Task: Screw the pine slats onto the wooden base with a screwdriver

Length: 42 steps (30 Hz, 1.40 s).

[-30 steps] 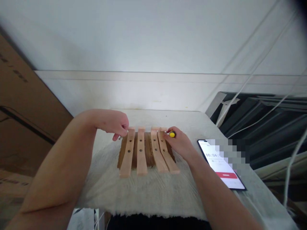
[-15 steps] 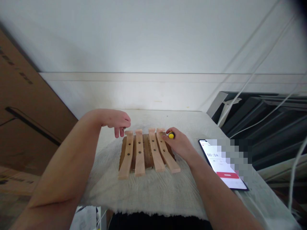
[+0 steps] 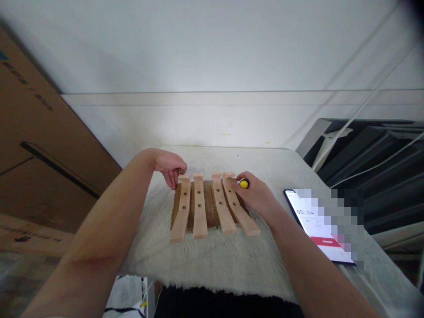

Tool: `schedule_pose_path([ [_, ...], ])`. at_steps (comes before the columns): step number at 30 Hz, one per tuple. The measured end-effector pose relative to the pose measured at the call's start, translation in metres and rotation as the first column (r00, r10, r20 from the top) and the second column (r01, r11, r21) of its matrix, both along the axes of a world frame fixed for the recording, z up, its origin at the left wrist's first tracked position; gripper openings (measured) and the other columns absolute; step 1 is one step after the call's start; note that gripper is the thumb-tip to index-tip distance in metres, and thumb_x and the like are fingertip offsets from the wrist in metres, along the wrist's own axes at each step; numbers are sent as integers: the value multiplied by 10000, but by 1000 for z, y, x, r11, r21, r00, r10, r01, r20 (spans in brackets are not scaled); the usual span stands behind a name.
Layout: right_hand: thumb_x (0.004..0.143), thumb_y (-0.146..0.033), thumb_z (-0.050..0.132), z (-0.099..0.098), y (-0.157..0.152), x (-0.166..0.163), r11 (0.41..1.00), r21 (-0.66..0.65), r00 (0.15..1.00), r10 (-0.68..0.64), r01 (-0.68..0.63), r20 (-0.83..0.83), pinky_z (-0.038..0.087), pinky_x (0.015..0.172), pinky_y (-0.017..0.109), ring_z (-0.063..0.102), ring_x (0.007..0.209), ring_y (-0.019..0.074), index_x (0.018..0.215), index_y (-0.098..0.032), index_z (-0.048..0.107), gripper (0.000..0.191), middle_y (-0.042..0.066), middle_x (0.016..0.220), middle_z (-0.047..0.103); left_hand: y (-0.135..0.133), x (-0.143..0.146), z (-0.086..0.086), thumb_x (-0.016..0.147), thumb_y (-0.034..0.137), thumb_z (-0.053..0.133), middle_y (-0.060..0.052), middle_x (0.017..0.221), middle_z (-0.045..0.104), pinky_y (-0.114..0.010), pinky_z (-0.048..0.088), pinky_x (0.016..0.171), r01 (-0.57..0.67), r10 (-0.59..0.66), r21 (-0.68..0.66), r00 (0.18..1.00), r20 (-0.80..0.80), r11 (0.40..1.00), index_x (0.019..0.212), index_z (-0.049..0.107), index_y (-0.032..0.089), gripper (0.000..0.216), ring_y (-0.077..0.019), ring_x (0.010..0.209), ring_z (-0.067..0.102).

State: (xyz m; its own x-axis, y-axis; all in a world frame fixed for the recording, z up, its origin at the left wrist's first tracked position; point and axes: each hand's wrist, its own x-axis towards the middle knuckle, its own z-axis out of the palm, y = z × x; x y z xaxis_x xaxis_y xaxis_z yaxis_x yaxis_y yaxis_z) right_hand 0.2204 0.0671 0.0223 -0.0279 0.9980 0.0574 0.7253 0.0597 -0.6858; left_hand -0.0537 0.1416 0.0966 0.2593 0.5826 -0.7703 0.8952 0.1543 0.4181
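A darker wooden board (image 3: pixel 208 211) lies on a white cloth (image 3: pixel 212 260), with several pale wooden slats (image 3: pixel 199 205) laid side by side across it. My left hand (image 3: pixel 170 165) hovers at the far end of the leftmost slat (image 3: pixel 181 209), its fingers curled downward and pinched on something small I cannot make out. Resting on the board's right side by the rightmost slat (image 3: pixel 239 206), my right hand (image 3: pixel 260 198) is wrapped round a small tool with a yellow knob (image 3: pixel 244 183).
A phone (image 3: pixel 319 227) with a lit timer screen lies on the cloth at the right. A large cardboard box (image 3: pixel 36 150) stands at the left. Dark metal frames (image 3: pixel 374 159) and white cables are beyond the table's right edge. A white wall is behind.
My left hand has lifted off the leftmost slat's far end and drawn back a little. The view has shifted slightly; my right hand stays where it was.
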Motion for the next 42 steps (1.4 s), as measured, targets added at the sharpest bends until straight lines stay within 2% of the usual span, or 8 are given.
schedule_pose_path([
  [13,811,-478,532,0,1,-2,997,19,997,-81,81,12,391,669,322,617,841,254,996,-242,588,305,81,891,679,22,-12,-10,613,370,474,-227,1014,725,-322,565,861,-142,134,118,988,78,983,749,614,137,304,-274,945,713],
  [20,840,-428,480,1,-4,-7,994,21,991,-107,106,80,380,641,320,635,817,267,1067,-247,575,305,96,879,685,-10,8,40,765,411,398,-153,766,717,-370,527,681,-38,180,505,955,-236,863,808,647,121,385,-281,710,685],
  [24,840,-422,485,2,-5,-9,993,46,990,-113,109,80,387,637,321,643,812,269,1074,-241,581,311,103,879,691,-54,38,66,824,349,413,-51,639,659,-249,452,590,154,-107,669,988,-111,727,742,588,148,278,-156,596,614],
  [27,835,-452,500,1,-3,-7,986,66,988,-152,150,31,412,647,343,645,781,271,1037,-235,590,309,94,827,687,-76,60,64,850,345,459,-21,677,666,-199,405,520,187,-316,607,942,113,772,728,536,157,237,-91,525,565],
  [30,822,-398,546,0,-1,-1,953,229,975,-166,197,-146,464,730,378,655,841,257,1020,-238,570,255,82,909,694,-80,75,49,876,345,472,-23,738,689,-175,367,468,148,-338,529,897,284,836,758,513,160,223,-61,485,538],
  [34,808,-293,608,6,-5,4,855,498,901,92,148,-425,508,762,362,639,854,186,1028,-267,514,241,29,1006,665,-70,82,31,886,324,484,-25,761,698,-167,345,426,117,-301,447,881,366,887,774,500,160,200,-50,456,513],
  [38,801,-315,670,14,-14,2,880,460,757,379,-117,-532,530,679,314,632,756,145,1008,-269,505,269,4,935,655,-66,87,24,886,276,487,-22,779,698,-152,347,407,80,-288,449,862,417,890,807,522,149,154,-41,444,508],
  [42,773,-275,704,16,-17,0,868,436,760,445,-237,-473,526,727,311,647,780,146,984,-253,530,274,2,893,645,-71,98,21,905,241,464,39,571,589,-147,353,390,10,-255,496,866,429,869,809,533,148,150,-54,403,505],
])
